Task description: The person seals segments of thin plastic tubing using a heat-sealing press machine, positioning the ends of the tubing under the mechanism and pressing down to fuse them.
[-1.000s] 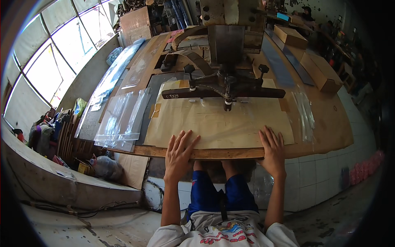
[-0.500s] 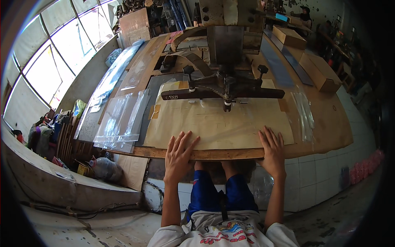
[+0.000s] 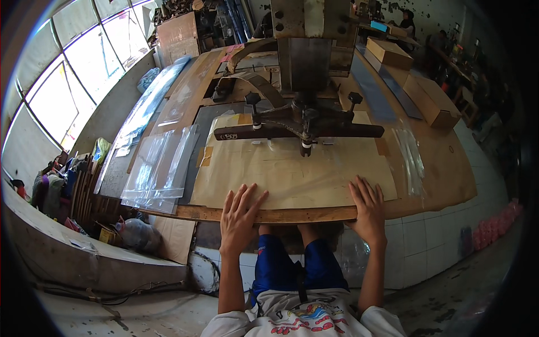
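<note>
My left hand (image 3: 240, 213) lies flat at the front edge of the worktable, its fingers spread over the near left part of a pale yellowish sheet (image 3: 292, 185). My right hand (image 3: 368, 206) rests the same way at the sheet's near right corner, fingers stretched forward. Neither hand holds anything. Beyond them, a dark horizontal bar (image 3: 348, 130) of a heavy press (image 3: 306, 62) spans the far part of the sheet. Whether the bar touches the sheet, I cannot tell. Brown tape (image 3: 205, 156) shows at the sheet's left edge.
Clear plastic sleeves (image 3: 157, 163) lie left of the sheet, and narrow clear strips (image 3: 409, 160) lie to its right. Two cardboard boxes (image 3: 431, 101) stand at the far right. A wooden strip (image 3: 303, 215) runs along the table's front edge. Another person (image 3: 409, 22) sits in the background.
The whole view has shifted slightly, with things now a little lower and farther left. Both hands keep their places on the sheet and table edge.
</note>
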The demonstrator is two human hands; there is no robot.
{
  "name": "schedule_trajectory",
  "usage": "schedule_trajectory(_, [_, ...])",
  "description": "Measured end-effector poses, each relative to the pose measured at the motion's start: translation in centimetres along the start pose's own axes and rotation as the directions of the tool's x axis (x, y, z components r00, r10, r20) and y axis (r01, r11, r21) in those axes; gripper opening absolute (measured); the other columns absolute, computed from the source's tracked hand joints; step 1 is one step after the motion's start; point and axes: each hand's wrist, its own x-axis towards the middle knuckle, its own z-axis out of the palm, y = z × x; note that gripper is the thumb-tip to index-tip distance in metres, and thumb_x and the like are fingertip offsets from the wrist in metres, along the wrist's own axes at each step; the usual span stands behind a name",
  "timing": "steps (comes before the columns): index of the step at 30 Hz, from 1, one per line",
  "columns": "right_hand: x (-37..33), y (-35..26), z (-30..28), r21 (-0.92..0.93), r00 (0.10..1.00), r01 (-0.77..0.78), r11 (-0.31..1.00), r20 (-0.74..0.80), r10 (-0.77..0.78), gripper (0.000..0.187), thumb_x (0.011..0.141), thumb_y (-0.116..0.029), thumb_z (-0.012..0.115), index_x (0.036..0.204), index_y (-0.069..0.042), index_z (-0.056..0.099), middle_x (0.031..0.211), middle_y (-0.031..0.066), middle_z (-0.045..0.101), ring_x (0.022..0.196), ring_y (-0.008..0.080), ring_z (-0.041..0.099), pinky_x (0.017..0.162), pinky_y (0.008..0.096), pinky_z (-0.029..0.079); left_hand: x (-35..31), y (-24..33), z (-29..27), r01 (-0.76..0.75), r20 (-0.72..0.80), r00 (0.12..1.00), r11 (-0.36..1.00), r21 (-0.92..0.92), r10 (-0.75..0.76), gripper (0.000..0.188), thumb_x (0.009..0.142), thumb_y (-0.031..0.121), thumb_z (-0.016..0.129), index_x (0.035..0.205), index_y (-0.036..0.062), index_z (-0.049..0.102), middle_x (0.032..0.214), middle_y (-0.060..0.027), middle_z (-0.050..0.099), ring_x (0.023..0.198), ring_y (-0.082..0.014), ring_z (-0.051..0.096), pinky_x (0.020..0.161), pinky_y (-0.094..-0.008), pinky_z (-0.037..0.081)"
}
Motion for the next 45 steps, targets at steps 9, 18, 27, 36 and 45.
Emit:
schedule_trajectory(9, [0.0,-0.1,-0.2,-0.005,1.000,0.016,1.000,-0.007,-0.016,0.110,0.058,-0.023,0.098,0.154,-0.013,0.045,0.162,0.0088,0.041,0.152,0.0262,0.036,0.128,0.0563,0.025,0.3,0.3,-0.6,0.022,0.016,1.000,1.000,0.008,-0.022,0.087,0.066,0.023,0.087,0.149,0.0261,0.058,0.154,-0.0071,0.051,0.146,-0.0307,0.044,0.126,-0.0521,0.027])
schedule_trajectory(18, [0.0,0.0,-0.4,0.046,1.000,0.006,0.999,-0.020,-0.005,0.108,0.058,-0.020,0.097,0.153,-0.012,0.047,0.162,0.0093,0.042,0.151,0.0278,0.037,0.129,0.0563,0.024,1.4,0.6,-1.9,0.043,0.078,0.996,0.993,-0.108,-0.034,0.114,0.053,0.068,0.088,0.150,0.0180,0.056,0.154,-0.0110,0.047,0.148,-0.0319,0.038,0.125,-0.0524,0.022])
schedule_trajectory(27, [-0.5,0.3,0.2,0.005,0.999,0.032,0.999,0.006,-0.032,0.108,0.061,-0.029,0.097,0.154,-0.012,0.046,0.163,0.0119,0.040,0.152,0.0286,0.036,0.128,0.0572,0.023,1.5,0.7,-0.5,0.069,0.095,0.993,0.997,-0.036,-0.065,0.097,0.075,0.070,0.077,0.151,0.0148,0.054,0.149,-0.0119,0.043,0.146,-0.0317,0.034,0.121,-0.0513,0.020])
schedule_trajectory(36, [4.7,1.8,-3.3,0.419,0.987,0.157,0.894,-0.079,-0.137,0.065,0.088,-0.039,0.082,0.140,-0.006,0.062,0.126,0.0182,0.071,0.119,0.0309,0.068,0.105,0.0421,0.051,5.1,-1.6,-2.7,0.048,0.060,0.998,0.965,-0.257,-0.033,0.056,0.097,0.039,0.070,0.146,0.0126,0.059,0.136,-0.0133,0.057,0.133,-0.0316,0.048,0.114,-0.0449,0.032])
schedule_trajectory(45, [14.6,1.0,2.3,0.080,0.845,0.423,0.903,-0.395,-0.361,0.023,0.092,-0.015,0.068,0.114,-0.010,0.075,0.086,0.0100,0.075,0.074,0.0291,0.073,0.065,0.0419,0.059,15.0,-4.0,1.0,-0.368,-0.004,0.929,0.925,0.095,0.370,0.037,0.091,0.006,0.062,0.128,0.0003,0.063,0.111,-0.0156,0.066,0.081,-0.0316,0.072,0.070,-0.0424,0.060])
